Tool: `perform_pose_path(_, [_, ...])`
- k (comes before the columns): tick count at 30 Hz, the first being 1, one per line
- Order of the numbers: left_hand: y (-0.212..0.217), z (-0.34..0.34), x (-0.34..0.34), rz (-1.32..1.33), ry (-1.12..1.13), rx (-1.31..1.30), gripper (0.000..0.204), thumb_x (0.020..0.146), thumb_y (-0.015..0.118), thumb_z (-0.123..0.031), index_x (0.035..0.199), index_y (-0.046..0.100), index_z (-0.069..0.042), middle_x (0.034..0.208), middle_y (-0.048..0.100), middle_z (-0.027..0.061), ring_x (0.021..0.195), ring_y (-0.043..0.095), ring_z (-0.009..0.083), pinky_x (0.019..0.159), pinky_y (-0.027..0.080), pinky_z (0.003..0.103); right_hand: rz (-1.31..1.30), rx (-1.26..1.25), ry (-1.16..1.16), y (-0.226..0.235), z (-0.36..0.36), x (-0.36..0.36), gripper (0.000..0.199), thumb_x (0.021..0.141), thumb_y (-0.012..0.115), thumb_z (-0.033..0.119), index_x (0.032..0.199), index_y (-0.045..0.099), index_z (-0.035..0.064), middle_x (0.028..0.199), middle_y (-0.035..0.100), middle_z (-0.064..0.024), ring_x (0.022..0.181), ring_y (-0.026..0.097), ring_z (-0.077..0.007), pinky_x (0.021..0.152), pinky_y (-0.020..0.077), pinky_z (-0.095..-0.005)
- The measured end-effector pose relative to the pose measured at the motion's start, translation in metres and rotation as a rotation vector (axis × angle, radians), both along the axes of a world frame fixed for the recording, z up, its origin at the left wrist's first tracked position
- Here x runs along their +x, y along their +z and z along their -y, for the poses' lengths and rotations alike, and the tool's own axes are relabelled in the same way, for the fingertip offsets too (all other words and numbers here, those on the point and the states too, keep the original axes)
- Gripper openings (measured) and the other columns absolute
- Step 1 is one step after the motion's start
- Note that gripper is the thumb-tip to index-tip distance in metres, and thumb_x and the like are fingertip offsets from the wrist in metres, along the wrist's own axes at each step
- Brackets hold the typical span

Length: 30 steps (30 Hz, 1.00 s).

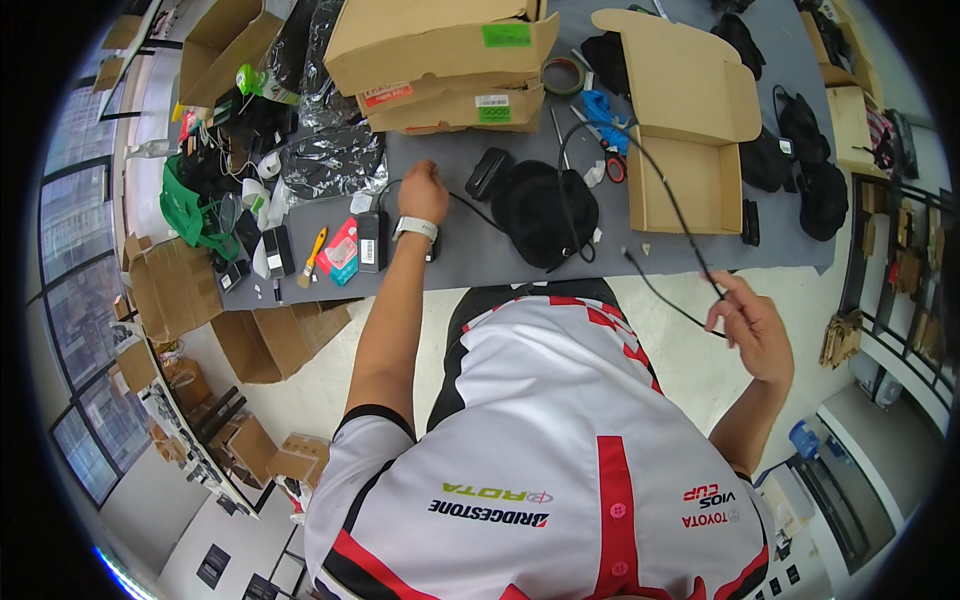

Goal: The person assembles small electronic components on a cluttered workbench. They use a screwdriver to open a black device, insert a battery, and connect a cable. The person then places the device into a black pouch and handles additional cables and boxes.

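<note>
My right hand is raised off the table's right front, fingers pinched on a black cable. The cable arcs up and left over the table, and its loose end hangs left of the hand. My left hand is closed on the table around a thin cord. That cord appears to run from a black power adapter on the left; the fingers hide part of it. To the right of my left hand lie a round black pouch and a small black case.
Stacked cardboard boxes stand at the back, with an opened box to the right. Scissors and a tape roll lie between. At left are a brush, a red-and-blue packet and clutter. Black pouches sit far right.
</note>
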State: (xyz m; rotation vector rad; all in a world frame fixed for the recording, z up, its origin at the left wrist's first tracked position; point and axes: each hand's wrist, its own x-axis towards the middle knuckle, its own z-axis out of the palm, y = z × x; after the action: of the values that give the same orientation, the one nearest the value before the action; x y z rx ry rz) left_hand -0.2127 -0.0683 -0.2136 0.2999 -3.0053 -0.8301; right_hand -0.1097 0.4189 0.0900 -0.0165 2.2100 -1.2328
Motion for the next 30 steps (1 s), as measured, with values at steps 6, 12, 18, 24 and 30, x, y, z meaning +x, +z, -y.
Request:
perform_pose_path(6, [-0.004,0.03,0.029,0.088,-0.129,0.034,0.013,0.094,0.067,-0.009,0.105,0.069,-0.002,0.108,0.07,0.0218,0.103,0.068,0.0438,0.087,0.057,0.054,0.274,0.158,0.048,-0.059,0.033,0.053,0.03,0.095,0.055,-0.005,0.118,0.073,0.0038,0.087,0.072,-0.0082,0.079,0.065,-0.0166,0.076,0.054,-0.0316])
perform_pose_path(12, [-0.013,0.027,0.012,0.189,-0.499,-0.047,0.027,0.085,0.065,-0.001,0.112,0.068,-0.001,0.117,0.067,0.0227,0.115,0.065,0.0433,0.097,0.057,0.051,0.498,0.345,0.051,-0.191,-0.024,0.159,0.016,0.09,0.066,0.0,0.099,0.078,0.0057,0.087,0.074,-0.0068,0.086,0.07,-0.0172,0.084,0.0549,-0.033])
perform_pose_path(18, [-0.026,0.045,0.0,0.056,-0.49,-0.052,0.025,0.09,0.061,0.0,0.111,0.074,-0.005,0.115,0.067,0.0214,0.104,0.07,0.0447,0.09,0.058,0.052,0.404,0.054,-0.276,-0.204,0.018,0.163,0.017,0.091,0.076,0.003,0.108,0.072,0.0058,0.091,0.073,-0.0011,0.094,0.071,-0.014,0.088,0.0547,-0.0293])
perform_pose_path(24, [0.046,0.03,0.012,-0.225,-0.2,0.136,0.022,0.092,0.065,0.001,0.109,0.078,-0.007,0.111,0.068,0.0162,0.089,0.071,0.0389,0.083,0.058,0.046,0.356,-0.202,-0.47,-0.192,0.028,0.137,0.038,0.09,0.083,0.007,0.124,0.067,0.007,0.103,0.073,-0.0018,0.098,0.07,-0.0113,0.094,0.0531,-0.0276])
perform_pose_path(30, [0.002,0.03,0.008,-0.108,0.582,1.56,0.019,0.106,0.057,-0.003,0.124,0.062,0.0,0.094,0.068,0.0113,0.088,0.072,0.0215,0.077,0.06,0.034,0.551,0.003,0.109,-0.199,0.021,0.095,0.073,0.075,0.097,0.017,0.139,0.062,0.0082,0.125,0.071,-0.0087,0.118,0.066,-0.0205,0.106,0.0511,-0.0346])
